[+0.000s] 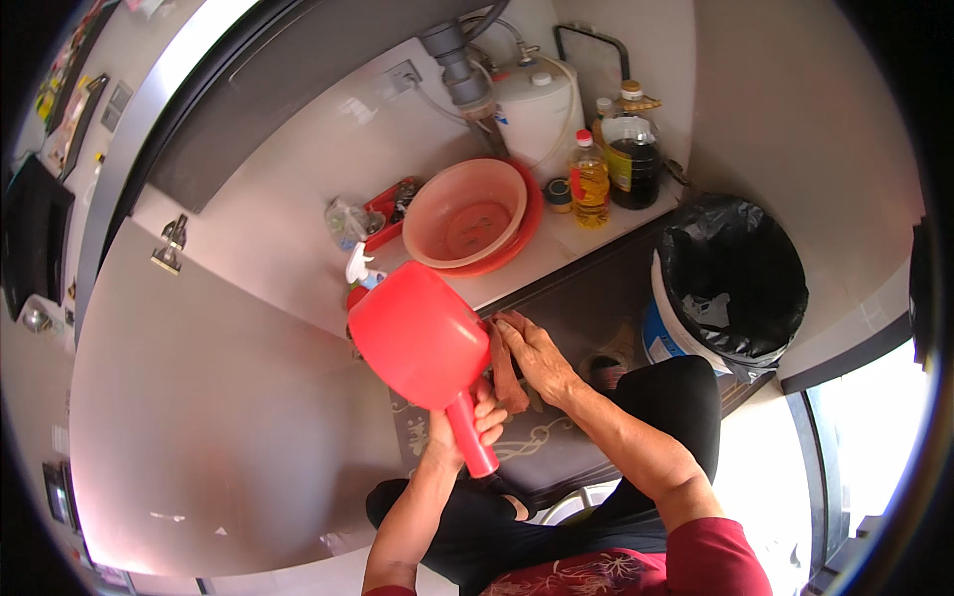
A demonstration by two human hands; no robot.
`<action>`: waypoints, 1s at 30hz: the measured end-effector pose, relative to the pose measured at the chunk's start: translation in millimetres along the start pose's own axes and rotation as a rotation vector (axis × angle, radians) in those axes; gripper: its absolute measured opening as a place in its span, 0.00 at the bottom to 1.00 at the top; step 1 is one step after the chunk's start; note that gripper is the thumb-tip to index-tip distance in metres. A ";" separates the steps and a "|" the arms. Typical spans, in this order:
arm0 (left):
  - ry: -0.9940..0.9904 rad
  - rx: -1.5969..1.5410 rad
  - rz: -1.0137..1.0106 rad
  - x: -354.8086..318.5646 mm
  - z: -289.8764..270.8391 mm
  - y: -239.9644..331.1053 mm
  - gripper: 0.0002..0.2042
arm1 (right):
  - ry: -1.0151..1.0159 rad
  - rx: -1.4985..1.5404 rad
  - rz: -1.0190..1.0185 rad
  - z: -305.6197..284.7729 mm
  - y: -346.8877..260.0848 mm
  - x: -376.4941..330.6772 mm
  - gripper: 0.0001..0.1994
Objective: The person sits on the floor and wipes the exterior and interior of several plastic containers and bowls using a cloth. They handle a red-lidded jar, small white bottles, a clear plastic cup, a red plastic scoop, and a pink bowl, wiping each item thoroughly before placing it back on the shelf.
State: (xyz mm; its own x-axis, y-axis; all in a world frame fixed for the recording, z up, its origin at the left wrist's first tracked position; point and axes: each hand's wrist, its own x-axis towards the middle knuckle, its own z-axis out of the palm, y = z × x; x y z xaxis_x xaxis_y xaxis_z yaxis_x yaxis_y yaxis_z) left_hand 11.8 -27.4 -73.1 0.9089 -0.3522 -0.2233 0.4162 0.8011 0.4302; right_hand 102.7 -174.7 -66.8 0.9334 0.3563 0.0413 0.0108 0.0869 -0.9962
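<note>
A red plastic water dipper (422, 333) is tilted in front of me, its bowl up to the left and its handle slanting down to the right. My left hand (482, 417) is closed around it where the handle meets the bowl. At the bowl's right side, my right hand (537, 358) presses a brownish-pink cloth (509, 382) with its fingers together. Part of the cloth hangs below that hand. The inside of the bowl faces away and is hidden.
Beyond the dipper, an open cabinet holds stacked basins (467, 214), an oil bottle (588, 184), a dark sauce jug (634, 164), a white tank (537, 109) and a spray bottle (360, 266). A black-lined bin (730, 278) stands right. The cabinet door (238, 397) spans the left.
</note>
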 end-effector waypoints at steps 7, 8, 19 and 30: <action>0.501 0.191 0.193 17.8 -20.4 -12.7 0.27 | -0.124 -0.200 0.168 33.3 -10.7 -45.7 0.28; 0.378 0.168 0.163 17.3 -32.6 -8.4 0.26 | -0.184 -0.186 0.232 33.2 -18.2 -48.1 0.28; 0.650 0.367 0.373 22.1 -18.8 -2.8 0.30 | -0.434 0.013 0.291 28.5 11.6 -53.6 0.24; 0.372 0.474 0.481 25.9 0.9 10.6 0.26 | -0.538 -0.124 0.138 8.1 -14.3 -31.8 0.19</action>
State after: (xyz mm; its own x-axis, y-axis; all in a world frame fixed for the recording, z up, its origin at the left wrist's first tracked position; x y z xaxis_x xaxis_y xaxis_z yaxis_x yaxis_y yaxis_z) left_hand 39.7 -28.5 -73.5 0.9586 0.2358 -0.1599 0.0206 0.5025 0.8643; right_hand 69.9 -179.7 -53.3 0.6151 0.7835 -0.0882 -0.0257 -0.0919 -0.9954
